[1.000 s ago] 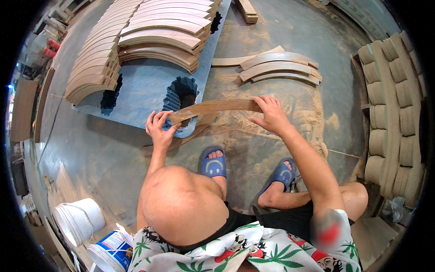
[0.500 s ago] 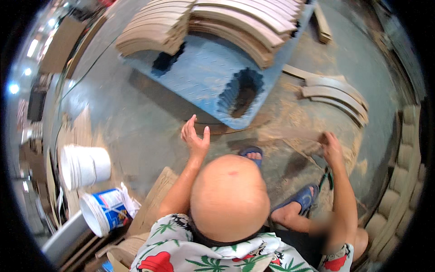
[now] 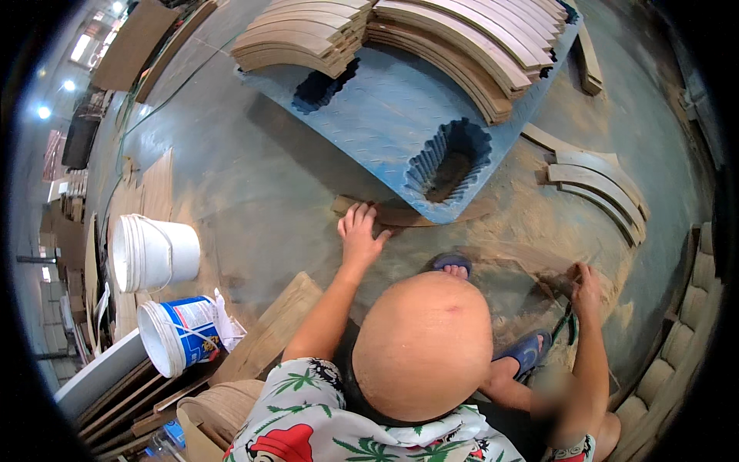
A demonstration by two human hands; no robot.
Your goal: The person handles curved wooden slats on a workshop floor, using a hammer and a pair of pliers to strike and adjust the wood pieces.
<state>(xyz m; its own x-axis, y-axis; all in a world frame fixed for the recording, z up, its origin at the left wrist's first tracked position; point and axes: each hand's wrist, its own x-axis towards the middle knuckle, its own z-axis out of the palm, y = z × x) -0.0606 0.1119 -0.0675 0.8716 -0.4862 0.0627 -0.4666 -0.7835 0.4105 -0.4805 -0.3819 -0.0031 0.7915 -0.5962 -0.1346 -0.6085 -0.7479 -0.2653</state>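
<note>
My left hand reaches down to a curved wooden slat lying on the floor beside the pallet's near corner. Its fingers are spread over the slat's left end, with the thumb apart at the near edge. On the right, the fingers of my right hand close at the right end of a curved wooden board low over the dusty floor. The hand partly hides that end. Several curved wooden pieces are stacked on the blue plastic pallet.
More curved pieces lie on the floor right of the pallet. At left are a white bucket and a tipped blue-and-white bucket, near a wooden plank. A row of stacked pieces lines the right side. Sawdust covers the floor near my sandalled feet.
My left hand has moved forward and down from the air onto the slat on the floor. My right hand stays at the end of the curved board. The whole view has shifted slightly.
</note>
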